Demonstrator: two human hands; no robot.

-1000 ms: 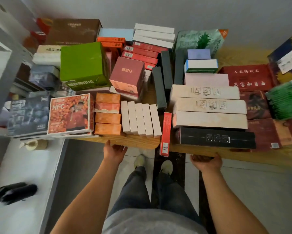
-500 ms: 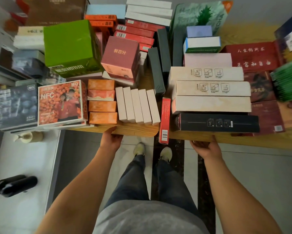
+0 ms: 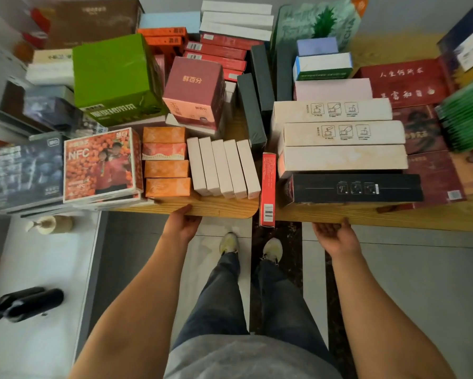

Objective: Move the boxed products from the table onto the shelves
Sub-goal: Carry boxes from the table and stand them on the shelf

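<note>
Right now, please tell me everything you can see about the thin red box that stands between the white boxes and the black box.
The thin red box is a slim cardboard carton standing on a narrow edge, its long side running away from the person. Its upper face carries small print, and a white barcode label sits at the near end. That near end sticks out past the front edge of the wooden table. On its left is the row of white boxes; on its right the long black box. Neither hand touches it.

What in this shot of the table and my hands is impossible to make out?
Head view only:
- Left hand fingertips: hidden under the table edge.
- Right hand fingertips: likewise hidden.
- Green packets: blurred, cut by the right edge.
- Red box print: too small.
</note>
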